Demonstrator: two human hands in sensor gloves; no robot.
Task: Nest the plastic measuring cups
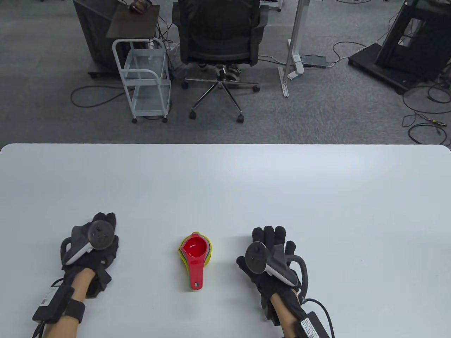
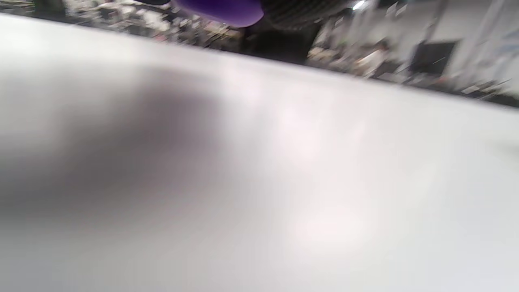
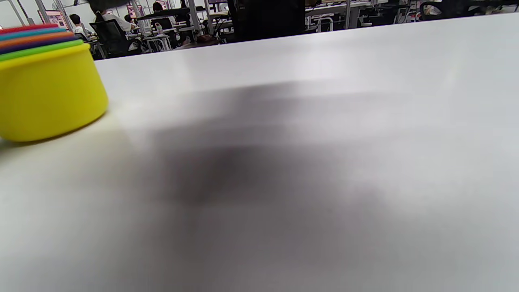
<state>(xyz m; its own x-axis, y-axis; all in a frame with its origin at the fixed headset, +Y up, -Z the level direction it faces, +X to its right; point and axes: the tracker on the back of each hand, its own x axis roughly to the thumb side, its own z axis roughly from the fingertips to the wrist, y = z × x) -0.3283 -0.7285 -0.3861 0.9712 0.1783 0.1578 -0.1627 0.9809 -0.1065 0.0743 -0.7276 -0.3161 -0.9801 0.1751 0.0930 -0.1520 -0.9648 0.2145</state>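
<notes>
The measuring cups (image 1: pixel 195 251) sit nested in one stack on the white table (image 1: pixel 225 183), near its front middle. The red cup is innermost, with its handle (image 1: pixel 196 276) pointing toward me, and the yellow cup is outermost. In the right wrist view the stack (image 3: pixel 46 85) stands at the left edge, with coloured rims layered above the yellow wall. My left hand (image 1: pixel 103 221) rests on the table to the left of the stack and holds nothing. My right hand (image 1: pixel 271 236) rests flat to the right of it, fingers stretched out and empty. Neither hand touches the cups.
Beyond the table's far edge are an office chair (image 1: pixel 220 35), a white wire cart (image 1: pixel 146 79) and cables on the carpet. The left wrist view is blurred; a purple shape (image 2: pixel 221 11) at its top edge cannot be identified.
</notes>
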